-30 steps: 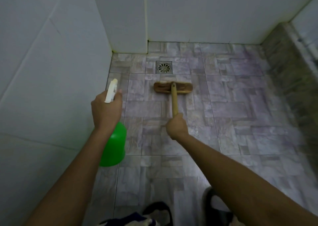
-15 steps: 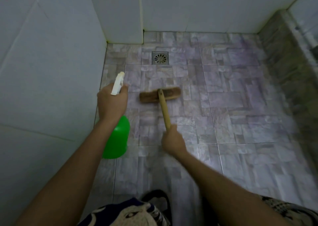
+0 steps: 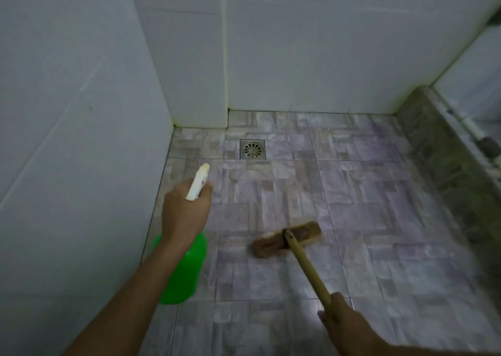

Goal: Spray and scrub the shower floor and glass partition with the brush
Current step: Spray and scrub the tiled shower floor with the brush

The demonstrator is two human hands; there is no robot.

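Note:
My left hand (image 3: 184,212) grips a green spray bottle (image 3: 181,271) by its neck; the white nozzle sticks out above my fingers and points toward the far wall. My right hand (image 3: 344,323) holds the end of a wooden-handled brush (image 3: 287,239). The brown brush head lies flat on the grey-purple tiled shower floor (image 3: 366,220), right of the bottle and well short of the drain. The handle slants from the head down to my right hand.
A square metal drain (image 3: 252,149) sits in the floor near the far wall. White tiled walls (image 3: 81,111) close the left and back sides. A dark stone curb (image 3: 444,152) runs along the right edge.
The brush head has been drawn back from near the drain toward me and to the right. My right hand moved down and right. The view tilted upward, showing more wall.

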